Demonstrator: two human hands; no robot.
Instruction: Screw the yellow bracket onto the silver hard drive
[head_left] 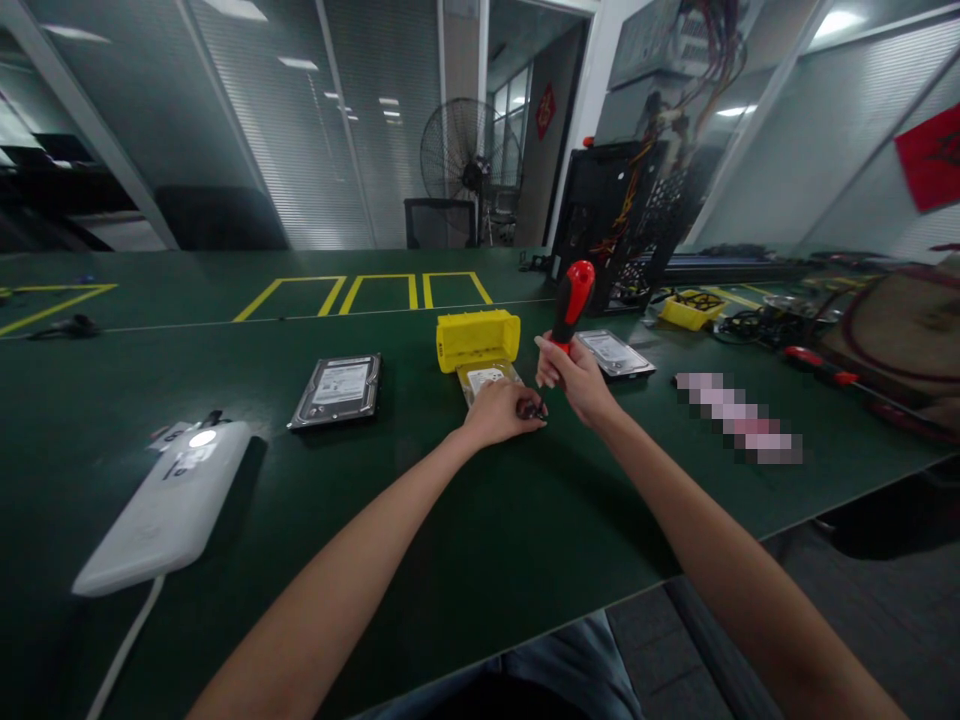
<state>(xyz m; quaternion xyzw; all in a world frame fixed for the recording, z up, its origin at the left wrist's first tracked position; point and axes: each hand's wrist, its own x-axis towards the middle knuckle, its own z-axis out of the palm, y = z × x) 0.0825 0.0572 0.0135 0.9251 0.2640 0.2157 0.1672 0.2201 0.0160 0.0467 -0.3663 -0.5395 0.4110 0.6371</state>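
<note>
My right hand (571, 372) is closed around a red and black screwdriver (574, 300), which stands nearly upright with its handle at the top. Just left of it, my left hand (506, 412) is closed on a small dark part (531, 408) whose kind I cannot make out. Under and behind the left hand lies a hard drive (487, 378), partly covered by the fingers. A yellow plastic box (478, 340) lies on its side against the drive's far end. The screwdriver's tip is near the dark part; whether they touch is unclear.
Another hard drive (341, 388) lies left on the green table (420, 560), a third (613, 354) to the right. A white device with a cable (172, 500) is at the left. An open computer case (615, 220), a yellow bin (690, 310) and a red-handled tool (821, 367) are at the right.
</note>
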